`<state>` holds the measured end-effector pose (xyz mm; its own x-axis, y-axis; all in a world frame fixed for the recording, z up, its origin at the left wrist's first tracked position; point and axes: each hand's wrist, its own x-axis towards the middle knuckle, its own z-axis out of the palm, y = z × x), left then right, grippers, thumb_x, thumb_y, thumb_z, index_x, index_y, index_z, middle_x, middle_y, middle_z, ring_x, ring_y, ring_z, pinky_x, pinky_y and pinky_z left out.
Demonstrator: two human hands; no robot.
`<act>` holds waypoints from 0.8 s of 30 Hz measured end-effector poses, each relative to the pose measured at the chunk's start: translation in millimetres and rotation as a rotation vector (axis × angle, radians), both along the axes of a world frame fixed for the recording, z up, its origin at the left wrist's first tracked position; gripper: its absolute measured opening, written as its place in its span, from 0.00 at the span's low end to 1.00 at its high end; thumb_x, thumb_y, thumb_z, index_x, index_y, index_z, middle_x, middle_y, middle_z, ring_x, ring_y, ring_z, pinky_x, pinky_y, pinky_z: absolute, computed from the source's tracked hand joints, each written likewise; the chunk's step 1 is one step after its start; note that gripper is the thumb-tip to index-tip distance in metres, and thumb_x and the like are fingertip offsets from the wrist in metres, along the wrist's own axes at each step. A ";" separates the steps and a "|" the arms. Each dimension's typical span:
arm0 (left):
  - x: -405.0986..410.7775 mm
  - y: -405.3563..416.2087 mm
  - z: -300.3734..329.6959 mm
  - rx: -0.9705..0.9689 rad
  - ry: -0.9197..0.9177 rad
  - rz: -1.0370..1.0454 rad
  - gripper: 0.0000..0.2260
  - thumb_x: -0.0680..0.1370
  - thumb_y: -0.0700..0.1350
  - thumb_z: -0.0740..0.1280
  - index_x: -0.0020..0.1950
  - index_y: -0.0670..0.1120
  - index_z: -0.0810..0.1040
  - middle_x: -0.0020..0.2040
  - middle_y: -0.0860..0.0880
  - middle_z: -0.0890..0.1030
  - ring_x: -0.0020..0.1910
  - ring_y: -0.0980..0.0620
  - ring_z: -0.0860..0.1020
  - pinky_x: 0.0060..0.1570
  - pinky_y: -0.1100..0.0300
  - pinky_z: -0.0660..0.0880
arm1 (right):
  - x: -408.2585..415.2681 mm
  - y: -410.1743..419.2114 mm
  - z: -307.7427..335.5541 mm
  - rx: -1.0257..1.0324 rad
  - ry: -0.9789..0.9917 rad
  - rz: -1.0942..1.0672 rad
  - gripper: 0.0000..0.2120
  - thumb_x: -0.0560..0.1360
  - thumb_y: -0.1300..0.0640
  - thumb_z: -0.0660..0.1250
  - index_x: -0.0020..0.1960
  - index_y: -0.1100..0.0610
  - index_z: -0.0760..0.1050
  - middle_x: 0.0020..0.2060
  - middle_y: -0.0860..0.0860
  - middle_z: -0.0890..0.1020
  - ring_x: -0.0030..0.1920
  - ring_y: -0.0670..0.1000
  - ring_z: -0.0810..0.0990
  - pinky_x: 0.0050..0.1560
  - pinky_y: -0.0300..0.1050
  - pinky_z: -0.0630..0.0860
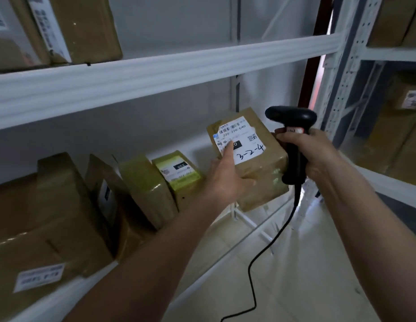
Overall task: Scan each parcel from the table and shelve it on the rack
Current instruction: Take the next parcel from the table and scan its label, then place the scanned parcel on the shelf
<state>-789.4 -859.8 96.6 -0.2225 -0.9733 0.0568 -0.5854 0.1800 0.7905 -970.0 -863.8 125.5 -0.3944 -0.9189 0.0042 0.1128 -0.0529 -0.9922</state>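
Note:
A brown taped parcel (258,168) with a white shipping label and handwritten marks sits at the right end of the rack's middle shelf (253,217), its near corner past the shelf edge. My left hand (225,175) holds its left side, index finger lying across the label, thumb on the front face. My right hand (316,154) grips the handle of a black corded barcode scanner (293,126) right beside the parcel's right edge, its head above the parcel.
Several brown and yellow-green parcels (179,175) stand in a row on the same shelf to the left. More boxes (83,26) sit on the shelf above. A second rack (402,135) with parcels stands at right. The scanner cable (272,247) hangs toward the tiled floor.

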 end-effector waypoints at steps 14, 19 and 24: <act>5.7 -73.6 -5.1 -0.406 -0.728 0.279 0.31 0.74 0.62 0.68 0.71 0.45 0.69 0.75 0.42 0.61 0.73 0.44 0.59 0.70 0.49 0.60 | 21.4 -110.8 -40.0 0.072 -0.095 0.236 0.09 0.71 0.63 0.72 0.51 0.61 0.80 0.41 0.56 0.84 0.39 0.53 0.84 0.45 0.47 0.80; 16.1 -93.2 -11.0 -0.423 -0.845 0.289 0.31 0.78 0.62 0.62 0.72 0.43 0.66 0.71 0.46 0.69 0.73 0.46 0.63 0.74 0.46 0.51 | 33.3 -128.4 -46.1 0.057 -0.147 0.250 0.10 0.71 0.63 0.73 0.52 0.61 0.81 0.41 0.54 0.85 0.42 0.53 0.84 0.47 0.47 0.80; 19.9 -107.2 -12.1 -0.429 -0.833 0.305 0.30 0.77 0.61 0.64 0.71 0.42 0.67 0.70 0.45 0.70 0.71 0.45 0.64 0.72 0.49 0.55 | 41.2 -120.3 -47.1 0.006 -0.126 0.223 0.06 0.72 0.64 0.71 0.49 0.58 0.80 0.42 0.52 0.84 0.42 0.50 0.83 0.47 0.45 0.79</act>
